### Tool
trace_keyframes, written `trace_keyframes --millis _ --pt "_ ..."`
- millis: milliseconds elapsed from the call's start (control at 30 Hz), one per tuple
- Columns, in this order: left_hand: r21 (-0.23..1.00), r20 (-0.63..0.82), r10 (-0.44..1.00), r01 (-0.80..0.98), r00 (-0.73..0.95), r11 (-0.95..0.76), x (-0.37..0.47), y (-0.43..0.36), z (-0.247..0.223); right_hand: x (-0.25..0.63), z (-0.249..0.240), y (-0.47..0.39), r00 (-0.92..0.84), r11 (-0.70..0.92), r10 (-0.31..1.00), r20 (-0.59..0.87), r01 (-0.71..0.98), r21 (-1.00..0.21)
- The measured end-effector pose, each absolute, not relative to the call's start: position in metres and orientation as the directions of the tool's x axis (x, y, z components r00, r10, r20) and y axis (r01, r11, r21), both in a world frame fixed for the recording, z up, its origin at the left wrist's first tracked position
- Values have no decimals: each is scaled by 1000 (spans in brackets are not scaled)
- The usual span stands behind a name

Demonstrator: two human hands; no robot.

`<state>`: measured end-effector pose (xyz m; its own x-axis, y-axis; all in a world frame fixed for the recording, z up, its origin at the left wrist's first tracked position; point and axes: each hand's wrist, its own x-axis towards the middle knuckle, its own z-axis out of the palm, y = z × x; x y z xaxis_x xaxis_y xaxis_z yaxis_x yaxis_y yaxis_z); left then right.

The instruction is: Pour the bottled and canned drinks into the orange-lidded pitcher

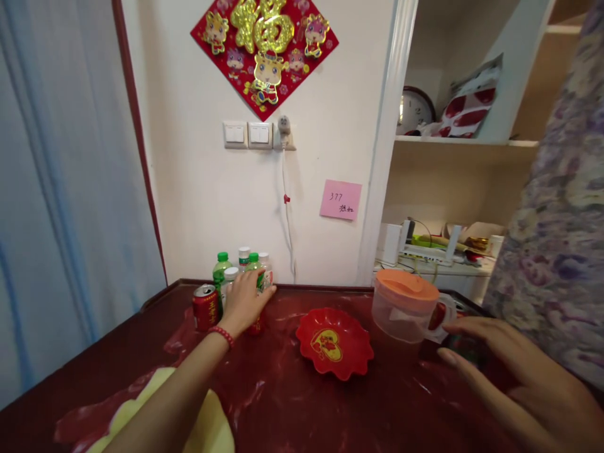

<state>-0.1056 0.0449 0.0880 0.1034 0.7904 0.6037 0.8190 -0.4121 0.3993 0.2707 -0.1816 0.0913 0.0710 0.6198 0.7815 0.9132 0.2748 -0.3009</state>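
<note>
My left hand [245,300], a red beaded bracelet at its wrist, reaches over the group of small bottles; its fingers lie across a green-capped bottle [253,261] and hide part of it. Under the palm a red can [256,325] shows in part. Left of the hand stands another red can [206,308], upright. On the right, my right hand [514,371] is held with thumb and fingers apart, near a dark object [465,348] that is partly hidden. Just behind it is a clear plastic pitcher [401,314] with an orange lid. Between the hands sits a red scalloped plate [356,346].
The dark red table [292,409] has a raised back edge against the wall. A pale yellow item [212,428] lies under my left forearm. Behind the pitcher are shelves with a white router [427,253]. Curtains hang at both sides.
</note>
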Motion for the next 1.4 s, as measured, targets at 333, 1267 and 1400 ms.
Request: trace_keyframes --millis 333,1267,1400 --pt "20 362 894 956 266 -293 -129 47 67 243 102 -178 -32 386 559 829 894 -226" --pt "292 415 752 708 512 -643 6 24 67 256 64 -195 148 227 855 497 754 -616" --pt "287 383 770 727 510 -624 13 33 58 248 51 -180 97 145 949 299 709 -690"
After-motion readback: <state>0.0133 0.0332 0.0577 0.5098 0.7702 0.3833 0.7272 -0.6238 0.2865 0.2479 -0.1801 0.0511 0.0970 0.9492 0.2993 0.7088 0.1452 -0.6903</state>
